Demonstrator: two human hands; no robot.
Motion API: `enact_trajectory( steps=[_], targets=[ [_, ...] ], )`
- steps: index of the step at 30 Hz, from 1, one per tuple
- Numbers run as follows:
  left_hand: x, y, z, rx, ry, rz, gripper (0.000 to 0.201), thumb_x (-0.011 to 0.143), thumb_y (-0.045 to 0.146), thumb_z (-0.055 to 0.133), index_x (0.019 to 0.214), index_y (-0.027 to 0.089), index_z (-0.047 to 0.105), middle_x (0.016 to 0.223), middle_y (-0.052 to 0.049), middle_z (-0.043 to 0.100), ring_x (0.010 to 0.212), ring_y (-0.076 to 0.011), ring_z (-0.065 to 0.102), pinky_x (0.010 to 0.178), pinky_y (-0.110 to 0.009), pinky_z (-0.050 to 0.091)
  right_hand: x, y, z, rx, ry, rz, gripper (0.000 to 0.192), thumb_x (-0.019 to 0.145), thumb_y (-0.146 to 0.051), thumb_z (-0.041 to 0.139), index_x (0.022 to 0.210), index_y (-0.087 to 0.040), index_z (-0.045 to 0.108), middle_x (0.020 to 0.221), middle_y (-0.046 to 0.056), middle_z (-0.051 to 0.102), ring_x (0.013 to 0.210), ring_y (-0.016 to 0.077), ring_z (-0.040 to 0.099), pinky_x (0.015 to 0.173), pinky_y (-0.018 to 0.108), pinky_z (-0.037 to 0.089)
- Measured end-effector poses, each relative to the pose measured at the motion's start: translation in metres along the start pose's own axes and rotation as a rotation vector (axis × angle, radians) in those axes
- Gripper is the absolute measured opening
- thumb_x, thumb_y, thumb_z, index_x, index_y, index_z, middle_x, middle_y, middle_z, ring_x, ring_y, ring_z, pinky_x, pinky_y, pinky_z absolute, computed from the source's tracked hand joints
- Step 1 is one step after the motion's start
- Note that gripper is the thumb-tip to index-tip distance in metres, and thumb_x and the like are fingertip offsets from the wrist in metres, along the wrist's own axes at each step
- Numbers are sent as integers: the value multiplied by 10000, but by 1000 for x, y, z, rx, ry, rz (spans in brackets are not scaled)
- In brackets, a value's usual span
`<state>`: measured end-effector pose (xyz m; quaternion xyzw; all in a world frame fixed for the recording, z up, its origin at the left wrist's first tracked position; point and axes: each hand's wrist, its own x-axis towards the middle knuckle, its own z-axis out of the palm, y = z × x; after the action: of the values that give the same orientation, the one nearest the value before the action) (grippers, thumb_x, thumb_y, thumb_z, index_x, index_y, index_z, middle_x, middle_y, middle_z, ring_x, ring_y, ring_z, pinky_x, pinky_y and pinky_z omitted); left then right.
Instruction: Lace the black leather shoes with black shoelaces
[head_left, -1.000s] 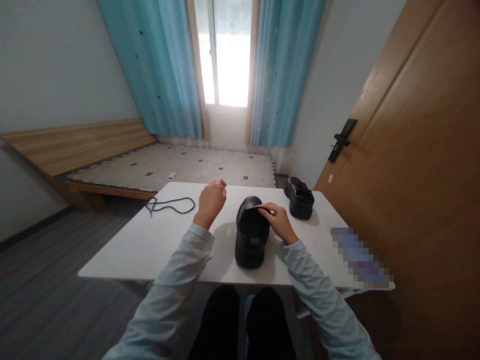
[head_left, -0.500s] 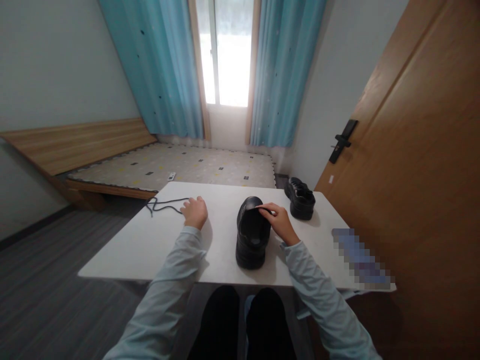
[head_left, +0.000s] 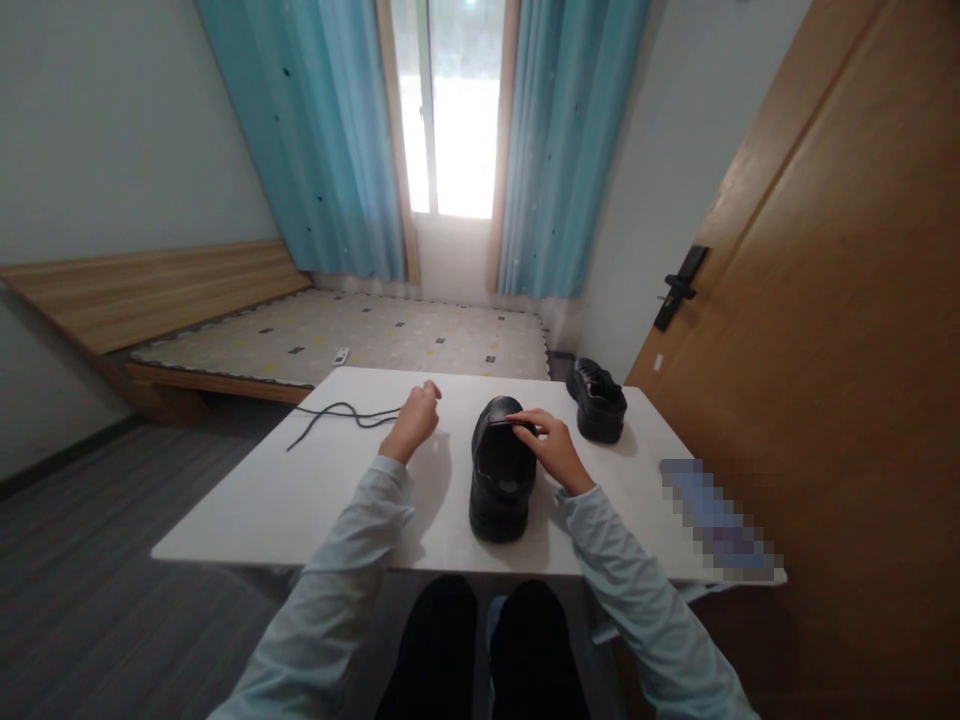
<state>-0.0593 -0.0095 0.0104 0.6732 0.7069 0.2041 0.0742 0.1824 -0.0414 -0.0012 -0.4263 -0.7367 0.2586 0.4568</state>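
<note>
So there's a black shoe [head_left: 501,478] sitting on the white table [head_left: 300,490], pretty much dead center in front of the person, sole down and heel toward them. The right hand [head_left: 551,448] is on the top of it, fingers curled over and pinching the edge of the tongue or collar at the shoe's opening. The left hand [head_left: 415,421] is just left of the shoe, lifted a bit off the tabletop and closed up around one end of a black shoelace [head_left: 341,413]; the rest of the lace trails off to the left across the table toward its far left corner, with a loose wavy bend in it. Hard to say exactly which fingers have the lace, it's too small to make out. A second black shoe [head_left: 597,400] sits further back on the right side of the table, well apart from the first one. Both arms are in light blue-grey sleeves [head_left: 337,590]. Behind the table there's a low bed [head_left: 360,335] with a patterned mattress, teal curtains [head_left: 330,140] around a bright window [head_left: 450,110], and a wooden door [head_left: 825,330] on the right.
</note>
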Motion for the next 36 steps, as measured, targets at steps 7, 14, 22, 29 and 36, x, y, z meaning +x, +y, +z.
enact_trajectory(
  steps=[7, 14, 22, 29, 36],
  targets=[
    [-10, 65, -34, -446, 88, 498, 153, 866, 132, 415, 949, 173, 537, 860, -42, 601, 784, -145, 579, 740, -267, 467, -2, 3, 5, -42, -55, -88, 464, 806, -341, 603, 1250, -221, 542, 1175, 83, 620, 1098, 242, 541, 990, 426, 384],
    [-30, 99, -60, -631, -91, 750, 96, 850, 201, 485, 916, 175, 550, 830, -10, 608, 749, -112, 569, 654, -205, 439, 10, -9, 3, -42, 64, -144, 361, 836, -445, 571, 1130, -240, 611, 1177, 77, 619, 1151, 258, 511, 1018, 436, 370],
    [-15, 88, -70, -726, 380, 609, 51, 869, 191, 447, 869, 176, 497, 835, -10, 567, 720, -104, 509, 681, -215, 425, 30, -36, -18, 361, 44, -66, 296, 875, -478, 514, 819, -196, 588, 844, 50, 718, 861, 193, 651, 875, 374, 479],
    [19, 45, -65, -669, 712, 315, 121, 823, 62, 450, 825, 180, 475, 796, -8, 543, 671, -106, 492, 675, -234, 411, 44, -7, -33, 503, -30, 69, 395, 722, -580, 660, 768, -194, 591, 502, -62, 497, 528, 121, 536, 749, 358, 519],
    [34, 3, -32, -450, 714, -57, 218, 757, -14, 387, 802, 186, 462, 876, -62, 564, 904, -180, 541, 853, -300, 419, 47, -1, -44, 651, -18, 67, 380, 695, -589, 678, 789, -226, 619, 551, -54, 476, 559, 118, 523, 763, 371, 539]
  ],
)
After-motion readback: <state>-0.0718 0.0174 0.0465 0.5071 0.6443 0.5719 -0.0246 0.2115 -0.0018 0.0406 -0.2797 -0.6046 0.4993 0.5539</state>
